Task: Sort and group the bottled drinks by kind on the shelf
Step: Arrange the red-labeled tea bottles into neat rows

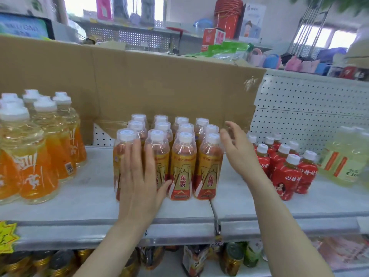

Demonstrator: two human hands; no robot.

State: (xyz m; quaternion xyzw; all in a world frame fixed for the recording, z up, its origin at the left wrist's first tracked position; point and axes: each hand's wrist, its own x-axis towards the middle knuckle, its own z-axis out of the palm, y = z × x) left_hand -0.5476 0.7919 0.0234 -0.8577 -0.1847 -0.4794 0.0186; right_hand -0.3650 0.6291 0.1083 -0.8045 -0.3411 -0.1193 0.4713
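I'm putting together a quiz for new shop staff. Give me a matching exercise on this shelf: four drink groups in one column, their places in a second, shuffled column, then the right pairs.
Drinks
1. orange-label bottles
2. gold-label bottles
3. red-label bottles
4. pale green bottles

Places
A. far right end of the shelf
B. middle, with the left hand flat against their front
C. far left end
D. right of the middle block, behind the right forearm

Pairs: 1-C, 2-B, 3-D, 4-A
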